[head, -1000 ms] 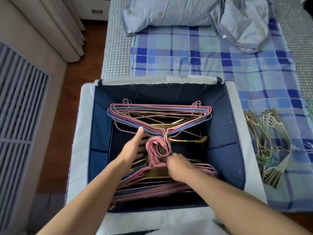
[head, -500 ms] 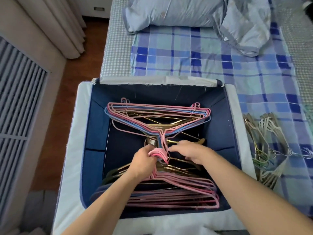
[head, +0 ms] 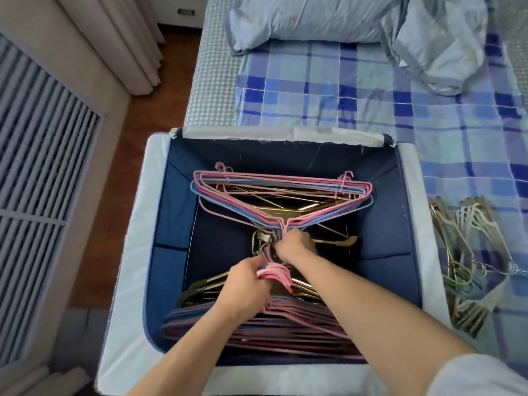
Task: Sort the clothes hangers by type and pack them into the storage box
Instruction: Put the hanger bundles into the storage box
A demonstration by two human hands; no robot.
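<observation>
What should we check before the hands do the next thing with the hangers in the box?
1. Left hand grips the pink hooks of the near bundle: ok.
2. Right hand curled at the neck of the far bundle: ok; whether it truly grips, cannot tell.
3. Both bundles lie inside the storage box: ok.
4. Types sorted in the box: not ok, gold hangers lie under the pink and blue ones.
5. All hangers packed: not ok, a pale pile waits on the bed.
</observation>
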